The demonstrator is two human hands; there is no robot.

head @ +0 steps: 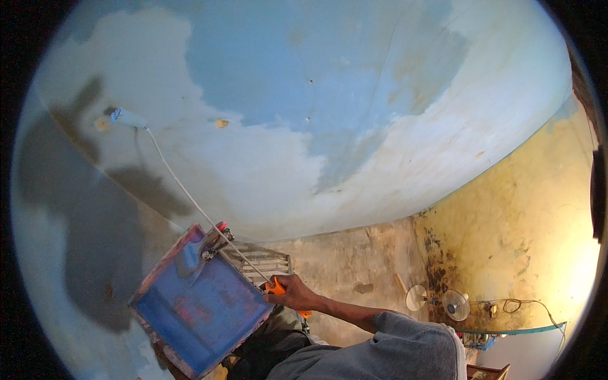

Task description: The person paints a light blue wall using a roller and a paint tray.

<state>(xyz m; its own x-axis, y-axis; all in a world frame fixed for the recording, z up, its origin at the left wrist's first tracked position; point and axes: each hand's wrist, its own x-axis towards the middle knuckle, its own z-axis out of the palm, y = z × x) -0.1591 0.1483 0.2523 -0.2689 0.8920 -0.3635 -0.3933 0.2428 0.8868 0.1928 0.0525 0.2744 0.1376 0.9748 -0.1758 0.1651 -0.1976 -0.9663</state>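
Observation:
My right hand [292, 290] grips the orange handle of a long-shafted paint roller [130, 118]. Its thin white rod runs up and left to a small, light-blue roller head, which is at the painted ceiling [266, 156] close to the wall edge; whether it presses on the surface I cannot tell. Just left of the hand is a blue plastic tray [223, 304], tilted, with pinkish, paint-stained rims. A paint-smeared tool with a flat blade [189, 259] lies over the tray's upper edge. My left hand is out of view.
Fresh white paint borders blue patches overhead. A slatted panel [266, 266] sits behind the tray. Two fans [456, 305] are at the stained yellow wall [513, 228], near loose cable [513, 305] and a teal-edged shelf [522, 329]. A second orange item [305, 314] shows below my wrist.

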